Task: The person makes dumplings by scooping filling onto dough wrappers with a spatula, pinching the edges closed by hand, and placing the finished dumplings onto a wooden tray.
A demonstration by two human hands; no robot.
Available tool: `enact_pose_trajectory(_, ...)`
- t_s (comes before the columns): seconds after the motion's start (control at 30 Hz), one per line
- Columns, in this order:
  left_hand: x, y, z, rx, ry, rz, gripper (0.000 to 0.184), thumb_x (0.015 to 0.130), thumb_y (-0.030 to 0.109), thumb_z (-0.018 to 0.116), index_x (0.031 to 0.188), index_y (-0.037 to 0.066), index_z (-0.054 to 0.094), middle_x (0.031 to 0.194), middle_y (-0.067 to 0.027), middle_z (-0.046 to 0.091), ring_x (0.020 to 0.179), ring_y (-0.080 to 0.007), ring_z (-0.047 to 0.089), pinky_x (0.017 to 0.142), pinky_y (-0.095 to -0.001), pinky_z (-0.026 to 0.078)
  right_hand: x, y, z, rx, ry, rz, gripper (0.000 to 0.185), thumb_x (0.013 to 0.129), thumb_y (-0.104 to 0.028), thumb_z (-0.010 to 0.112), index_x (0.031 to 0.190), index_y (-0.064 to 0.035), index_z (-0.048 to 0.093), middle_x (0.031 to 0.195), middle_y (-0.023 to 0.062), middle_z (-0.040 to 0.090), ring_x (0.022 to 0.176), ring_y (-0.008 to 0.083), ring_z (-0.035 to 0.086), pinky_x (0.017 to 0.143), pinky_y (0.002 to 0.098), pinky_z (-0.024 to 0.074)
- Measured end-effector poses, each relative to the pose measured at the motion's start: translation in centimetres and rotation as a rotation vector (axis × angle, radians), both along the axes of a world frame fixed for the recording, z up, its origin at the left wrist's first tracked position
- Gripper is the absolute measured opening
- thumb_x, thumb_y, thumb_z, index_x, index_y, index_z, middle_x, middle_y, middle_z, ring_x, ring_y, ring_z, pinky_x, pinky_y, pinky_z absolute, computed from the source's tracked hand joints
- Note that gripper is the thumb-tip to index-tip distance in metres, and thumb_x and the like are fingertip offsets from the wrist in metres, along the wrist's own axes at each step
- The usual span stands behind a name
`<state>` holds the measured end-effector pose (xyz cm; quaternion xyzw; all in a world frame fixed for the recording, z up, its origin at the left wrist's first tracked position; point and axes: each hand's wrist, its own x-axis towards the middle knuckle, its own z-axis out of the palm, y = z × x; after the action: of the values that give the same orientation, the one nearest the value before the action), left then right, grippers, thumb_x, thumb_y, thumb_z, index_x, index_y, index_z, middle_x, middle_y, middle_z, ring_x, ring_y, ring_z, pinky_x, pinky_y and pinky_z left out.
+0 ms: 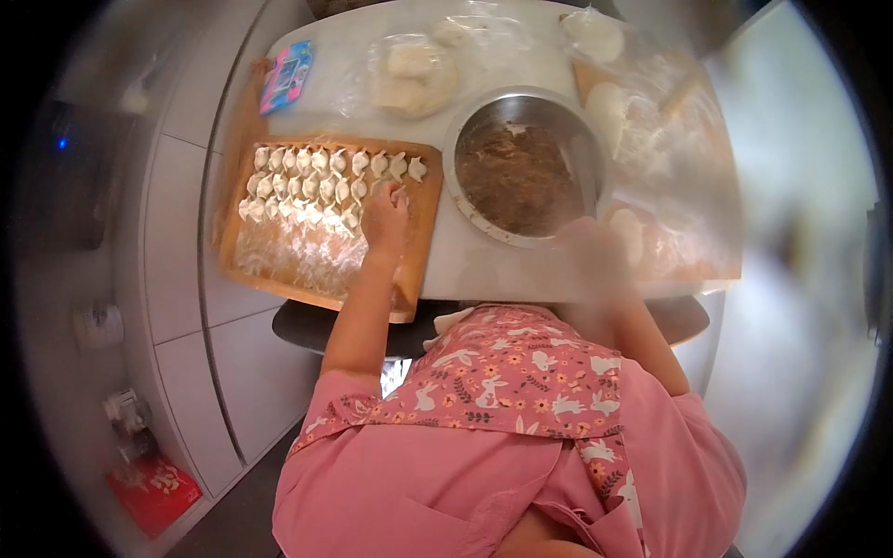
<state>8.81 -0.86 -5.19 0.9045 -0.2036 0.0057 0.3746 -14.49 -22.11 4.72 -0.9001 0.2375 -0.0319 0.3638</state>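
My left hand is over the right part of a floured wooden tray. Its fingers are closed at the tips on a pale dumpling, mostly covered by them. Rows of folded dumplings stand on the tray to the left of and beyond this hand. By the near right rim of a steel bowl is my right hand, smeared by haze or motion; its fingers cannot be made out. Brown minced filling lies in the bowl, with a utensil, partly blurred, leaning at its right side.
A floured wooden board with pale dough pieces is at the right. Beyond the tray lie plastic-wrapped dough and a blue-pink packet. A dark seat shows under the white table.
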Motion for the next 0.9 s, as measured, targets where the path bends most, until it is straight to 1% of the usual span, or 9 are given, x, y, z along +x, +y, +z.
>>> enact_pose_trajectory(0.2,1.8,2.0,-3.5,0.109,-0.127,-0.037,0.019,0.079,0.014,0.058,0.096,0.005,0.059,0.094,-0.0124,0.058,0.087,-0.0302,0.057,0.076,-0.0386,0.045,-1.8,-1.3,1.0,0.139,-0.112,-0.268,0.039,0.093,-0.029,0.036,0.080,-0.0036,0.063,0.073,0.0115,0.062,0.071,0.0229,0.059,0.068,0.0320,0.0438)
enact_pose_trajectory(0.27,2.6,2.1,-4.8,0.093,-0.068,-0.012,0.017,0.079,0.014,0.058,0.094,0.005,0.060,0.093,-0.0127,0.059,0.086,-0.0308,0.057,0.075,-0.0388,0.045,-2.8,-2.5,-0.6,-0.109,-0.200,-0.340,0.034,0.091,-0.027,0.039,0.083,-0.0041,0.063,0.072,0.0114,0.061,0.070,0.0213,0.058,0.066,0.0319,0.0438)
enact_pose_trajectory(0.43,2.5,0.1,-2.6,0.164,-0.058,-0.024,0.016,0.079,0.015,0.058,0.090,0.003,0.062,0.089,-0.0130,0.059,0.084,-0.0313,0.058,0.074,-0.0393,0.046,-5.7,-6.9,-4.5,-0.262,-0.125,-0.623,0.020,0.085,-0.024,0.053,0.091,-0.0089,0.063,0.077,0.0135,0.062,0.068,0.0347,0.057,0.065,0.0399,0.0458)
enact_pose_trajectory(0.57,2.6,0.0,-2.7,0.162,-0.124,-0.014,0.018,0.080,0.018,0.058,0.091,0.004,0.061,0.092,-0.0128,0.059,0.085,-0.0312,0.058,0.073,-0.0392,0.046,-8.1,-8.0,-8.1,-0.263,0.081,-0.638,0.015,0.082,-0.022,0.056,0.089,-0.0102,0.062,0.085,0.0133,0.062,0.078,0.0340,0.058,0.073,0.0409,0.0460)
enact_pose_trajectory(0.63,1.5,-0.3,-0.4,0.229,-0.183,0.033,0.021,0.081,0.023,0.058,0.094,0.007,0.061,0.092,-0.0105,0.059,0.083,-0.0287,0.058,0.071,-0.0386,0.046,-8.6,-6.7,-9.4,-0.455,-0.194,-0.519,0.013,0.079,-0.018,0.060,0.089,-0.0105,0.061,0.092,0.0128,0.060,0.092,0.0328,0.054,0.081,0.0428,0.0442)
enact_pose_trajectory(0.73,0.4,-0.5,2.1,0.275,-0.105,0.082,0.023,0.082,0.027,0.058,0.096,0.010,0.061,0.089,-0.0080,0.057,0.079,-0.0260,0.058,0.067,-0.0383,0.047,-7.9,-6.2,-10.2,-0.372,-0.156,-0.442,0.014,0.075,-0.016,0.064,0.089,-0.0119,0.060,0.096,0.0122,0.058,0.102,0.0302,0.050,0.089,0.0427,0.0402)
enact_pose_trajectory(0.77,0.3,-0.4,2.1,0.275,-0.107,0.081,0.023,0.082,0.027,0.058,0.096,0.010,0.061,0.089,-0.0080,0.057,0.079,-0.0260,0.058,0.067,-0.0383,0.047,-7.8,-6.8,-10.3,-0.596,-0.188,-0.295,0.015,0.076,-0.018,0.062,0.090,-0.0120,0.060,0.094,0.0108,0.058,0.101,0.0298,0.050,0.089,0.0431,0.0388)
enact_pose_trajectory(0.8,0.2,-0.2,2.1,0.253,-0.155,0.065,0.022,0.082,0.027,0.058,0.096,0.011,0.061,0.086,-0.0070,0.056,0.077,-0.0240,0.058,0.065,-0.0373,0.047,-7.5,-6.6,-9.9,-0.596,-0.189,-0.297,0.015,0.076,-0.018,0.062,0.090,-0.0120,0.060,0.094,0.0108,0.058,0.101,0.0298,0.050,0.089,0.0431,0.0388)
enact_pose_trajectory(0.9,-0.5,0.0,3.1,0.179,-0.178,0.047,0.020,0.082,0.025,0.059,0.096,0.011,0.061,0.083,-0.0061,0.056,0.072,-0.0207,0.057,0.062,-0.0344,0.047,-6.7,-6.6,-9.0,-0.396,0.130,-0.423,0.015,0.078,-0.021,0.061,0.089,-0.0115,0.061,0.096,0.0091,0.059,0.100,0.0291,0.050,0.086,0.0435,0.0389)
